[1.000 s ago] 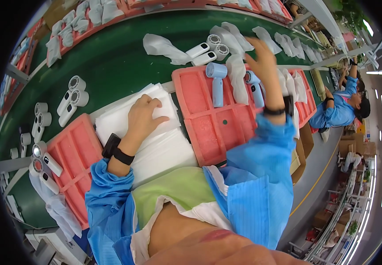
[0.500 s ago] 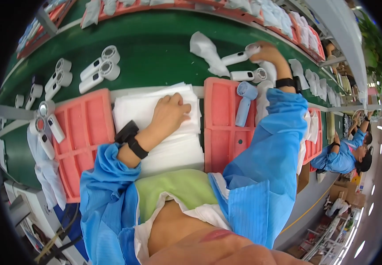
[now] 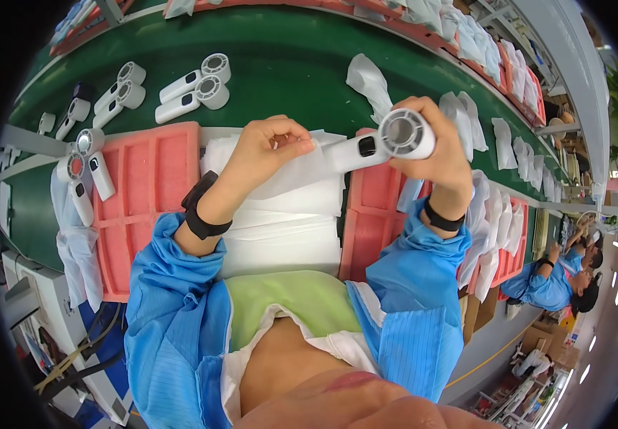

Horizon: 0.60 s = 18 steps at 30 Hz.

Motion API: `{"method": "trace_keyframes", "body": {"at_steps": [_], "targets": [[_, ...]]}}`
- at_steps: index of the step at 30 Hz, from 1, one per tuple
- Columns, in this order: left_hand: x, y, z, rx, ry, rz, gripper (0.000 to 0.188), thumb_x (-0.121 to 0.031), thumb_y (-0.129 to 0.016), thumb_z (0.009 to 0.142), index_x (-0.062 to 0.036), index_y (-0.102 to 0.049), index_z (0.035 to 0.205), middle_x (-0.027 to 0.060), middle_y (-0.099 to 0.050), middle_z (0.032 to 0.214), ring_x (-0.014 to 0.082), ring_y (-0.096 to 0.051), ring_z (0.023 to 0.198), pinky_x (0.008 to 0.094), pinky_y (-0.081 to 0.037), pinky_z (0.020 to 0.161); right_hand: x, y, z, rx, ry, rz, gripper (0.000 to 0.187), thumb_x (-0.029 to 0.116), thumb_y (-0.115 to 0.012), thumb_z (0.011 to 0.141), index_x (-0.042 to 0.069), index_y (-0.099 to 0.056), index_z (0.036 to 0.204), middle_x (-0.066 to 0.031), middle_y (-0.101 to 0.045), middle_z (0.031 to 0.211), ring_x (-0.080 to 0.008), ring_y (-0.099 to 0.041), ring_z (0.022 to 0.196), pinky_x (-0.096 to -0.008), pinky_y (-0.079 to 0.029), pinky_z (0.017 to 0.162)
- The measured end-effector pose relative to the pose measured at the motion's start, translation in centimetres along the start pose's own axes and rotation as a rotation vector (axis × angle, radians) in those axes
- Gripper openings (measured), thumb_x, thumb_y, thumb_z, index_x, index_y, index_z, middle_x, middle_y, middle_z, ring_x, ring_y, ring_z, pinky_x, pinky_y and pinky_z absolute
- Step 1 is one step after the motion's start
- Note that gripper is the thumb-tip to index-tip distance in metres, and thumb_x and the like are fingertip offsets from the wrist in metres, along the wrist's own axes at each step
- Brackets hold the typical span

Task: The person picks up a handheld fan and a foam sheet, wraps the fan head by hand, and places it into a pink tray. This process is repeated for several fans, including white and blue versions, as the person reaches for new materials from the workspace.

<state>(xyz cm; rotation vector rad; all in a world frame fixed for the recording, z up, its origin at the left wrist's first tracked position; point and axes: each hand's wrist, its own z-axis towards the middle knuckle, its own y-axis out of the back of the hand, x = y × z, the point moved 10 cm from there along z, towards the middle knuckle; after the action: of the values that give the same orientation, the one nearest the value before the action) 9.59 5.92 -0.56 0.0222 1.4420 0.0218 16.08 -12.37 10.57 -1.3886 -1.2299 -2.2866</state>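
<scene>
My right hand (image 3: 441,146) grips a white handheld fan (image 3: 355,153) by its round head, the handle lying toward my left. At the handle's end is a thin white bag (image 3: 291,170), and my left hand (image 3: 266,150) pinches its edge between thumb and fingers. The handle's tip is at or inside the bag's mouth; I cannot tell how far in. Below both hands lies a stack of white bags (image 3: 280,236). A blue handheld fan (image 3: 409,194) in the pink tray (image 3: 366,214) is mostly hidden by my right arm.
Another pink tray (image 3: 148,186) stands left of the stack. White fans (image 3: 180,86) lie in groups on the green belt (image 3: 280,64). A bagged item (image 3: 368,79) lies at the back, and several more (image 3: 506,143) line the right. A co-worker (image 3: 552,275) sits far right.
My right hand has come toward me and left from the belt, bringing a white fan. My left hand has risen off the stack with a bag in its fingers.
</scene>
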Motion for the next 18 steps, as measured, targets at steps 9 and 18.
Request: {"method": "trace_keyframes", "body": {"at_steps": [9, 18], "targets": [[-3.5, 2.5, -1.7, -0.302, -0.102, -0.513, 0.009, -0.009, -0.063, 0.092, -0.0011, -0.062, 0.095, -0.0002, -0.063, 0.089, 0.0071, -0.056, 0.083, 0.0239, -0.044, 0.077, 4.1, -8.6, 1.7, -0.179, 0.36, -0.274, 0.075, 0.002, -0.082, 0.052, 0.003, -0.056, 0.122, -0.0124, -0.054, 0.109, -0.0238, -0.058, 0.098, -0.0311, -0.049, 0.079], [-6.9, 1.2, -4.1, -0.31, -0.433, 0.063, 0.02, 0.003, -0.063, 0.082, -0.0012, -0.063, 0.102, 0.0056, -0.065, 0.09, 0.0173, -0.061, 0.083, 0.0288, -0.049, 0.073, 3.7, -10.5, 1.7, -0.247, 0.282, -0.463, 0.085, -0.003, -0.078, 0.055, 0.004, -0.05, 0.135, -0.0149, -0.051, 0.109, -0.0306, -0.056, 0.096, -0.035, -0.05, 0.073]]}}
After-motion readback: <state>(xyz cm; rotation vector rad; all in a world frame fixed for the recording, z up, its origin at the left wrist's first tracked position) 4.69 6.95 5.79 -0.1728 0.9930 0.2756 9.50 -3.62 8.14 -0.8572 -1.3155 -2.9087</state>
